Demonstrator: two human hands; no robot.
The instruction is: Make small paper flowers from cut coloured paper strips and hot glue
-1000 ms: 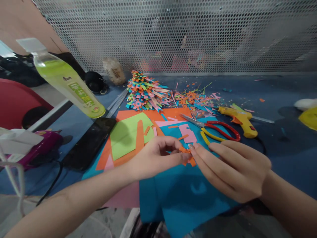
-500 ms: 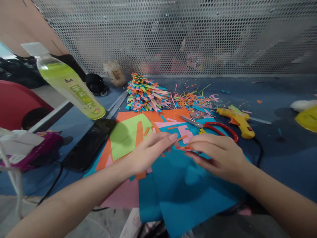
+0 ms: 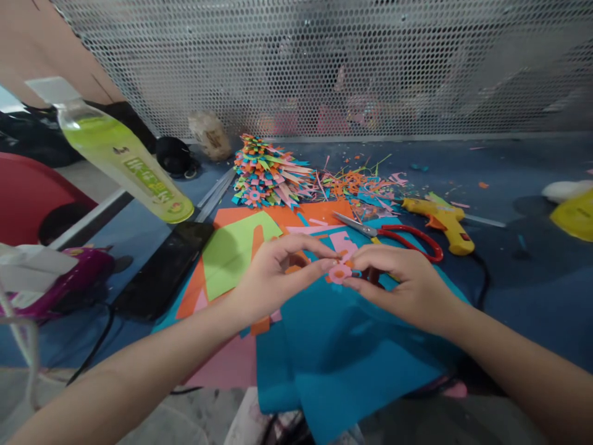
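Note:
Between my fingertips is a small paper flower (image 3: 340, 273), pink and orange with a bit of blue at its edge. My left hand (image 3: 285, 272) pinches it from the left, thumb and forefinger bent. From the other side my right hand (image 3: 401, 278) grips it with thumb and fingers. Below lies a large blue paper sheet (image 3: 343, 352). A green sheet (image 3: 231, 253) and an orange sheet (image 3: 331, 211) lie beyond my left hand. Red-handled scissors (image 3: 403, 232) rest just past my right hand, beside a cut pink paper piece (image 3: 341, 243).
A cone of many-coloured paper pieces (image 3: 271, 176) stands at the back beside a heap of paper scraps (image 3: 361, 185). A yellow glue gun (image 3: 442, 219) lies right. At left are a drink bottle (image 3: 125, 154), a black phone (image 3: 162, 272) and a purple box with white plugs (image 3: 92, 272).
The small paper piece in my fingers has turned, so its round pink and orange face now shows. My left fingers have closed in on it beside the right ones.

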